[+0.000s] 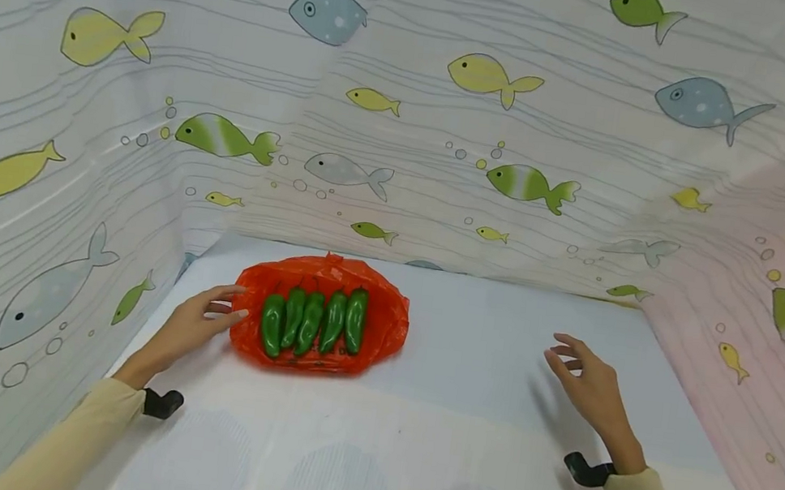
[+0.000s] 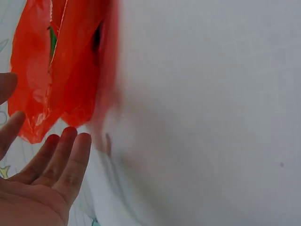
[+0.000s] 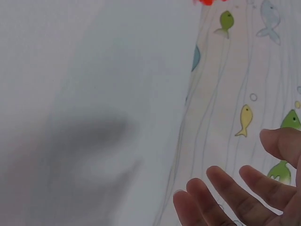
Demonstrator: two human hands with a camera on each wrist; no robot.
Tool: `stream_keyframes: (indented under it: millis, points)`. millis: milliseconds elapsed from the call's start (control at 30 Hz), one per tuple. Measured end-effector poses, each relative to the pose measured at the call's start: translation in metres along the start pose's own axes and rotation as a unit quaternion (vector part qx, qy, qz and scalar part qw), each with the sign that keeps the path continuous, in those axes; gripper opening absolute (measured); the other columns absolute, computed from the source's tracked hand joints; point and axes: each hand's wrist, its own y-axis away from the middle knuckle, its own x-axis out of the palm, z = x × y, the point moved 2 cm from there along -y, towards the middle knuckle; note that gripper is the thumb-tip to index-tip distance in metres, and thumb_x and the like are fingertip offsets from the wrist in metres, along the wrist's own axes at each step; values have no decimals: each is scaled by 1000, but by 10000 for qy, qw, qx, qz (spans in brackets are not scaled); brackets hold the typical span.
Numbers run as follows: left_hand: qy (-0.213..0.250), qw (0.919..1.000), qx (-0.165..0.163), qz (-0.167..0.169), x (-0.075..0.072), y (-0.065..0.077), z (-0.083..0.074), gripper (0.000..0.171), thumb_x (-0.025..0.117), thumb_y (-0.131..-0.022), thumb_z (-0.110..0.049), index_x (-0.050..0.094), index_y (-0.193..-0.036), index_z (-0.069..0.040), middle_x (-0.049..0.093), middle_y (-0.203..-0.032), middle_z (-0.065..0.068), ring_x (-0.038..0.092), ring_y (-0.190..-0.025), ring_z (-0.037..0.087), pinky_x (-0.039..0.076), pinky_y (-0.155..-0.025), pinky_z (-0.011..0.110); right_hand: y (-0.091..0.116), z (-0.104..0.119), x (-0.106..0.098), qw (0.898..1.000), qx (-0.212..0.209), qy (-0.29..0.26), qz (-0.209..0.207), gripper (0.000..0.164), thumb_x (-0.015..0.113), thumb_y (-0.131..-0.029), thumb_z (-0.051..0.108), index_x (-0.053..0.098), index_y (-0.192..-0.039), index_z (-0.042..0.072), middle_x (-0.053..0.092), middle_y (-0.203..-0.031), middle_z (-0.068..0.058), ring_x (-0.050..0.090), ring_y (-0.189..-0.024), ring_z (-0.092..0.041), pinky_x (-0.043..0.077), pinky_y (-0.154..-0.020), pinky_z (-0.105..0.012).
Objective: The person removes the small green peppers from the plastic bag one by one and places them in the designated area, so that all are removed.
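A red plastic bag (image 1: 386, 322) lies spread on the white table, left of the middle. Several green peppers (image 1: 310, 323) rest side by side on it. At the bag's left edge is my left hand (image 1: 195, 323), its fingers extended and loosely bent, fingertips right at the plastic. In the left wrist view the fingers (image 2: 70, 165) are spread just below the bag (image 2: 77, 70), holding nothing. Far to the right my right hand (image 1: 589, 383) hovers over the table with relaxed, slightly bent fingers. Nothing lies between its fingers (image 3: 244, 197) in the right wrist view.
Fish-patterned sheets (image 1: 413, 133) enclose the white table (image 1: 467, 352) at the back and both sides. A black strap mount (image 1: 161, 404) sits on the left wrist, and a similar black mount (image 1: 589, 470) on the right one.
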Motion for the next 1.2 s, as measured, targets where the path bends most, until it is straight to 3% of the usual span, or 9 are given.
stream_keyframes:
  millis: [367,633,1033,1200]
  points:
    - [356,9990,-190,181,9,-6,1,66,65,-101,-45,43,-154,-14,41,-154,23,44,-133,49,47,-101,63,-2,5,6,9998,73,-119,121,59,58,-104,48,54,-146,7,67,-128,-23,67,-107,-42,57,-80,-54]
    - [499,9981,-303,171,11,-6,4,67,67,-99,-45,43,-154,-14,42,-153,23,46,-133,48,47,-102,61,-11,14,17,9992,0,-291,277,60,59,-103,51,55,-146,8,68,-127,-22,68,-105,-39,59,-73,-42]
    - [534,9982,-211,186,15,-10,-5,66,71,-99,-33,42,-155,-11,44,-151,23,49,-127,46,48,-99,54,-22,31,37,9974,11,-505,504,63,60,-100,55,56,-145,11,69,-126,-19,69,-105,-35,60,-73,-40]
    - [788,9964,-164,273,17,-14,-3,68,73,-98,-27,41,-155,-10,41,-154,24,46,-131,48,42,-106,60,-25,35,45,9965,39,-594,581,64,61,-100,56,56,-145,12,69,-127,-18,68,-106,-34,60,-74,-40]
